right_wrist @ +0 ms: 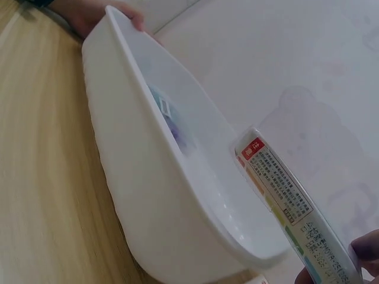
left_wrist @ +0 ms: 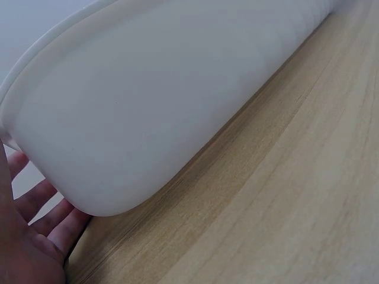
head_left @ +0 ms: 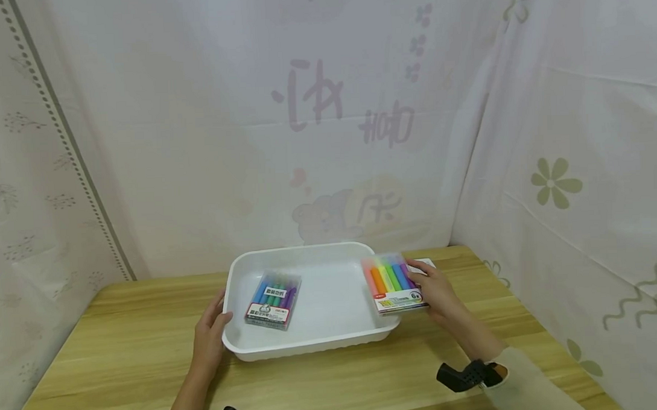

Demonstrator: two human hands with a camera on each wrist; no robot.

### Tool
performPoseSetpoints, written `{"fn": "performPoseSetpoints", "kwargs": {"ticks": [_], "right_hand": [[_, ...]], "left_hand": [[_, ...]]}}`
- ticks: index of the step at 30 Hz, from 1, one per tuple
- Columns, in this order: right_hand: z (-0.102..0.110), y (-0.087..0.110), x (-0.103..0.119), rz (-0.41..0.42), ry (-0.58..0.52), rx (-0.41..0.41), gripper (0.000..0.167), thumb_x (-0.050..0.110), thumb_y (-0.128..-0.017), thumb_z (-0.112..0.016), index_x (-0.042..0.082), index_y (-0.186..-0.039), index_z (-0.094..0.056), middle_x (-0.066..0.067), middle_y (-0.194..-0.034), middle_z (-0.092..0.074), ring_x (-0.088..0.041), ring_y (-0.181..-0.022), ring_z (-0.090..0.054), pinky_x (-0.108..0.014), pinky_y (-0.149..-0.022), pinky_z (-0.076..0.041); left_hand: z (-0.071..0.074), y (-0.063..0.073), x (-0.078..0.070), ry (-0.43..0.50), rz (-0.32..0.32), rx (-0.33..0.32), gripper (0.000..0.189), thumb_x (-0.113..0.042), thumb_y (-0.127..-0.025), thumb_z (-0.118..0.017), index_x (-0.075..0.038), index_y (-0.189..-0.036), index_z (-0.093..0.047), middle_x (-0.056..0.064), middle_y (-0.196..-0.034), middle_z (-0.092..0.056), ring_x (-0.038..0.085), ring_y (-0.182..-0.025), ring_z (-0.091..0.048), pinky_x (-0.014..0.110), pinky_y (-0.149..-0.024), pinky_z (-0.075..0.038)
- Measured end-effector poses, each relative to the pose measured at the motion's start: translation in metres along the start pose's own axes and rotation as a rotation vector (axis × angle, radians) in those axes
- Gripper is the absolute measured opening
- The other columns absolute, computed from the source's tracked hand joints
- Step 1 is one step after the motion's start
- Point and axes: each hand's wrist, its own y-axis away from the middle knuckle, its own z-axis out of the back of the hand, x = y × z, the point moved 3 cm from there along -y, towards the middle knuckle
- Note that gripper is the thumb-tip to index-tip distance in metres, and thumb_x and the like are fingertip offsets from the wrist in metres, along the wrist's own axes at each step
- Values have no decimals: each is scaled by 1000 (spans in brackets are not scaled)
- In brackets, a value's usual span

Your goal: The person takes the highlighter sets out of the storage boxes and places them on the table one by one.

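A white plastic tray (head_left: 333,337) sits on the wooden table. My left hand (head_left: 209,339) holds its left end, thumb at the rim and fingers against the outer wall (left_wrist: 112,118). Over the tray's right end, my right hand (head_left: 434,289) grips a clear pack of highlighters (head_left: 393,284) by its right side, thumb and fingers on opposite faces. Rainbow-coloured pens show through the pack, and its printed narrow side (right_wrist: 296,213) faces the right wrist camera. Inside the tray, toward the left, lies a second pack of coloured pens (head_left: 273,300) with a white label.
A white flat item (head_left: 427,262) shows partly behind the right hand, just past the tray's right end. The wooden table (head_left: 121,345) extends on both sides and in front of the tray. Patterned curtains (head_left: 196,143) hang behind and at the sides.
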Motion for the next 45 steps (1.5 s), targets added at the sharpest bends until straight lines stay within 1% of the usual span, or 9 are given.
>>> {"fn": "performPoseSetpoints", "kwargs": {"ticks": [2, 5, 8, 10, 18, 26, 33, 40, 45], "right_hand": [[8, -3, 0, 5, 15, 5, 52, 23, -108, -40, 9, -158, -33, -26, -147, -42, -8, -83, -66, -24, -72, -60], [19, -8, -1, 11, 43, -3, 52, 23, -108, -40, 10, -158, -32, -25, -148, -41, -7, -84, -64, -23, -71, -59], [31, -13, -2, 18, 82, -13, 54, 24, -108, -39, 10, -159, -31, -24, -150, -39, -5, -85, -62, -22, -71, -57], [38, -16, -3, 19, 109, -18, 54, 26, -109, -38, 11, -160, -29, -24, -153, -37, -5, -88, -60, -21, -72, -56], [66, -31, -11, 6, 175, -73, 55, 28, -109, -36, 12, -161, -26, -24, -158, -31, -8, -99, -53, -18, -75, -51], [93, -45, -17, 24, 217, -105, 55, 27, -108, -38, 9, -159, -29, -25, -155, -30, -9, -95, -51, -20, -72, -49], [111, -56, -23, 9, 268, -147, 55, 23, -107, -36, 10, -160, -28, -27, -161, -27, -18, -104, -50, -19, -72, -49], [131, -68, -37, 8, 287, -176, 55, 25, -108, -32, 10, -161, -24, -29, -165, -21, -31, -122, -43, -18, -73, -45], [148, -74, -44, -7, 300, -212, 55, 28, -109, -31, 10, -161, -24, -30, -164, -21, -35, -123, -42, -19, -73, -44]], "left_hand": [[0, 0, 0, -6, -5, -6, 54, -14, -103, -46, -16, -156, -39, 21, -156, -45, 5, -113, -61, 14, -82, -52], [-1, -1, 0, -15, -10, -11, 53, -14, -104, -46, -16, -156, -39, 21, -156, -45, 21, -123, -61, 13, -83, -52], [-1, -1, 0, -15, -17, -6, 54, -14, -104, -45, -15, -157, -38, 22, -157, -43, 37, -131, -56, 13, -83, -51], [-1, 0, 0, -9, -13, 0, 54, -14, -104, -44, -16, -157, -37, 21, -158, -42, 41, -134, -52, 13, -83, -51], [2, 0, 0, -10, -11, -1, 54, -13, -104, -43, -16, -158, -36, 22, -159, -41, 41, -134, -52, 13, -83, -51], [4, 0, 0, -13, 4, 1, 55, -13, -104, -44, -18, -158, -36, 20, -159, -42, 34, -133, -53, 12, -83, -50], [4, -1, -1, -10, 4, -3, 55, -13, -103, -45, -17, -157, -37, 20, -159, -42, 29, -132, -54, 11, -84, -50], [2, 0, -2, 2, -13, 0, 55, -11, -103, -44, -15, -157, -37, 21, -158, -42, 39, -135, -50, 12, -83, -50], [-1, -1, 0, 11, -10, -3, 54, -12, -104, -45, -16, -157, -38, 21, -158, -43, 42, -135, -51, 14, -84, -52]]}}
